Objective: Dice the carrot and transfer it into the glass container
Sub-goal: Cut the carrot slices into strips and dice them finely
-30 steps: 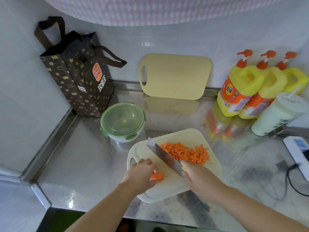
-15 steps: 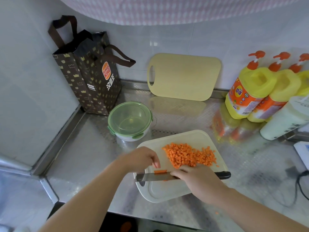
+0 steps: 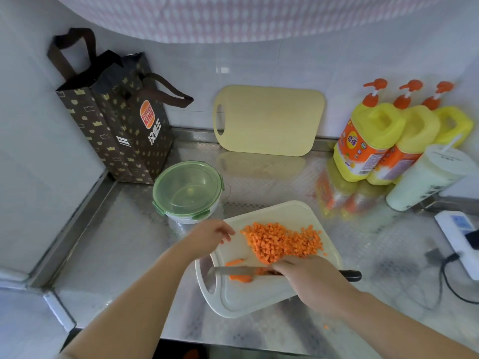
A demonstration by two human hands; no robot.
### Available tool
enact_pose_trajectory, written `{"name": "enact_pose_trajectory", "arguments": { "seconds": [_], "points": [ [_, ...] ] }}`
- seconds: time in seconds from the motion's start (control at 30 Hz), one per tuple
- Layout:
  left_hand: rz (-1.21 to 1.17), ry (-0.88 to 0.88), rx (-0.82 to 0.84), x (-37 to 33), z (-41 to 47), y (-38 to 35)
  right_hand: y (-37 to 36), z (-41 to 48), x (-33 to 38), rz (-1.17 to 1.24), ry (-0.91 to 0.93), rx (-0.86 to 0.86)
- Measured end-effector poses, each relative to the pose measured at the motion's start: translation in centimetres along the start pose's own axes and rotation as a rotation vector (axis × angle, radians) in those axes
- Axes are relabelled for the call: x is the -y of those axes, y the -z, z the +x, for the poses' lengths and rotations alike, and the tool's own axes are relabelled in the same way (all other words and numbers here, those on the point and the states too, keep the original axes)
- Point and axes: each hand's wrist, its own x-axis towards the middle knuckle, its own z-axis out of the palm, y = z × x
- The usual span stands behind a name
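Steel knife in its grip, the right hand sits low and right of centre. Its fingers curl over the spot where the blade meets the black handle. The blade lies level, tip pointing left, across the near half of the white board. An orange carrot piece shows just under the blade, and a thin slice lies just above it.

The left hand, slightly blurred, hovers over the board's upper left edge, fingers loosely bent and holding nothing. The diced carrot is heaped on the board's far half, just beside the right hand's fingers. One stray bit lies on the steel bench below the board.

The glass container stands just beyond the board's upper left corner with its green lid on. A brown paper bag stands in the upper left, and a yellow board leans on the tiled wall. Three yellow bottles stand at the upper right, with a cup in front of them. A power strip lies at the right edge.
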Motion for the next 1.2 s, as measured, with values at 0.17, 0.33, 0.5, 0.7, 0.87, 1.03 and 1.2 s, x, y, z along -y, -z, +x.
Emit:
{"name": "enact_pose_trajectory", "arguments": {
  "seconds": [0.17, 0.33, 0.5, 0.7, 0.87, 1.03, 1.2],
  "points": [
    [-0.027, 0.102, -0.149, 2.4, -1.0, 0.1, -0.4, -0.3, -0.9, 0.307, -0.167, -0.027],
    [0.598, -0.026, 0.049, 2.0, -3.2, -3.9, -1.3, 0.1, -0.6, 0.498, -0.238, -0.095],
    [0.811, -0.105, -0.032, 1.2, -3.1, -6.2, -1.6, 0.0, 0.1, 0.508, -0.222, -0.102],
    [0.735, -0.014, -0.149, 1.0, -3.4, -7.2, -2.0, 0.3, 1.1, 0.473, -0.253, -0.104],
    [0.547, 0.015, -0.205, 1.6, -4.2, -7.7, -3.7, 0.9, 2.6, 0.472, -0.273, -0.097],
    [0.382, 0.101, -0.156, 2.7, -4.2, -6.8, -4.5, 1.0, 3.1, 0.523, -0.274, -0.063],
    [0.345, 0.098, -0.157, 2.3, -3.7, -6.9, -4.5, 1.1, 3.5, 0.510, -0.257, -0.074]
  ]
}}
